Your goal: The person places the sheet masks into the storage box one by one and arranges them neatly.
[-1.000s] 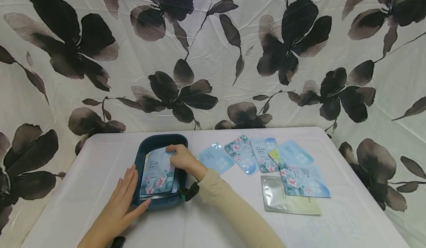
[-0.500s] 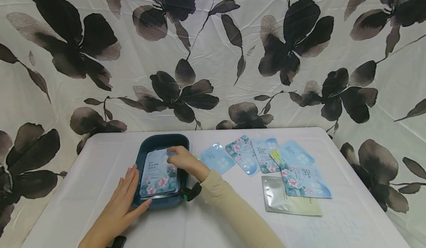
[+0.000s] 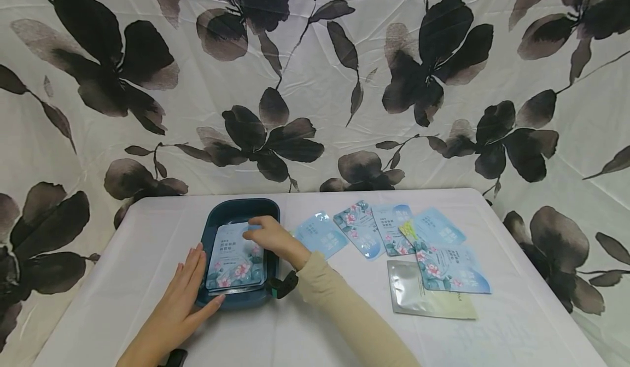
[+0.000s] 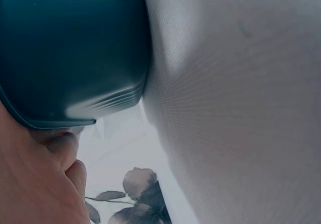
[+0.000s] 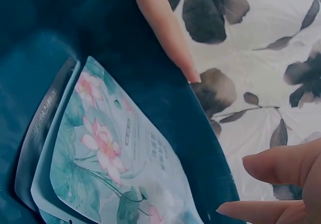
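A dark teal bin (image 3: 242, 302) holds a stack of sheet mask packets (image 3: 233, 255), the top one light blue with pink lotus flowers. In the right wrist view, a darker packet (image 5: 42, 123) shows beneath the top packet (image 5: 100, 138). My left hand (image 3: 179, 296) rests along the bin's left side, fingers extended; its camera sees the outer bin wall (image 4: 75, 43). Over the stack's upper right corner is my right hand (image 3: 275, 238). Thumb and finger (image 5: 276, 166) stand apart in the right wrist view, nothing between them.
Right of the bin, several blue packets (image 3: 356, 230) lie spread on the white-covered table (image 3: 334, 323). A silver and pale green packet (image 3: 428, 296) lies partly under a flowered one (image 3: 453, 268). A floral cloth (image 3: 344, 82) hangs behind.
The top packet has come down squarely onto the stack in the bin, and my right hand has let go of it. My left hand stays at the bin's side.
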`<action>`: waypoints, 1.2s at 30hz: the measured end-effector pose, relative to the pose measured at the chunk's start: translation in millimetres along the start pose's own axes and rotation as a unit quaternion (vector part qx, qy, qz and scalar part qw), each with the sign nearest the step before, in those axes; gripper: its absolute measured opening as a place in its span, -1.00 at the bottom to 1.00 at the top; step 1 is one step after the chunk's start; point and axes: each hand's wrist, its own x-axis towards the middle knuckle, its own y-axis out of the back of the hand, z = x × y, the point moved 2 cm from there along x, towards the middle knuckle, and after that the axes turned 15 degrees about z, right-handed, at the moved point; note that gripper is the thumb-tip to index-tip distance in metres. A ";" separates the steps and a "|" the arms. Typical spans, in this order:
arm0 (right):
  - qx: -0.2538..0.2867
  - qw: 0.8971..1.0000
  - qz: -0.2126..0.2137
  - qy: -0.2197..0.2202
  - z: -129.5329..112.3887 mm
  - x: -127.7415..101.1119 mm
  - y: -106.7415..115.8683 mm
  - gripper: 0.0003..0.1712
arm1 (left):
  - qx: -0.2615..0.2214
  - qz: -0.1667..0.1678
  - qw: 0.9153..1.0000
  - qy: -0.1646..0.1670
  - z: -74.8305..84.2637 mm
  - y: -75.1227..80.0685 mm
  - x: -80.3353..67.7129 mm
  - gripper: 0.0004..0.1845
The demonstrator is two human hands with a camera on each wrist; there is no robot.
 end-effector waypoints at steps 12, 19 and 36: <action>0.095 0.993 0.062 0.017 -0.9 -6.3 4.4 -0.51 | 0.002 -0.001 1.000 -0.004 0.7 -1.1 0.7 0.08; 0.268 0.961 0.075 0.005 3.1 -5.1 19.7 -0.55 | 0.004 -0.006 1.000 0.006 0.0 0.3 0.9 0.08; 0.262 0.954 0.144 0.010 29.8 1.9 69.3 -0.61 | 0.004 -0.016 1.000 0.014 -0.6 1.5 1.1 0.09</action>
